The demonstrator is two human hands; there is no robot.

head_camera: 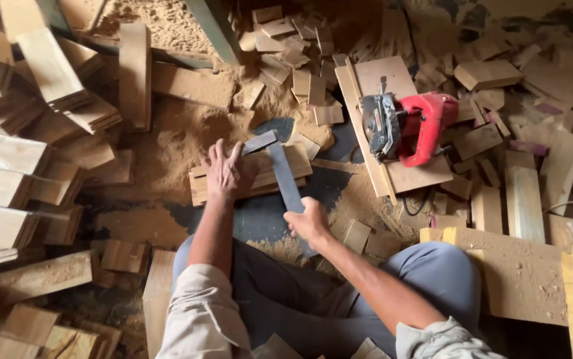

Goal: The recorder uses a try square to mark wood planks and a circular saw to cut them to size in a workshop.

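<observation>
A person sits on the floor with wood all around. The left hand (226, 171) lies flat with its fingers spread on a short wood board (250, 178), pressing it down. It is not gripping anything. The board lies on the dark floor mat (260, 219), just in front of the person's knees.

The right hand (309, 223) is closed around the long arm of a metal square (285, 179). The square lies across the board, and its short arm pokes out past the far edge by the left fingers. It looks like the square is being lined up on the board.

A red circular saw (409, 126) rests on a flat plywood sheet (392, 126), a little to the right and apart from both hands. Its cord (414, 207) curls on the floor near the right knee. Sawdust (187, 133) is heaped behind the board. Stacks of cut planks (27, 133) stand on the left, and small offcuts (299, 53) lie at the top.

What could go wrong? The board sits on dusty ground, so it could slide if the left hand lets up, and then the square would sit crooked. The square's thin edge is close to the left fingers and could nick them if it slips. The cord could catch a leg and tug the saw.
</observation>
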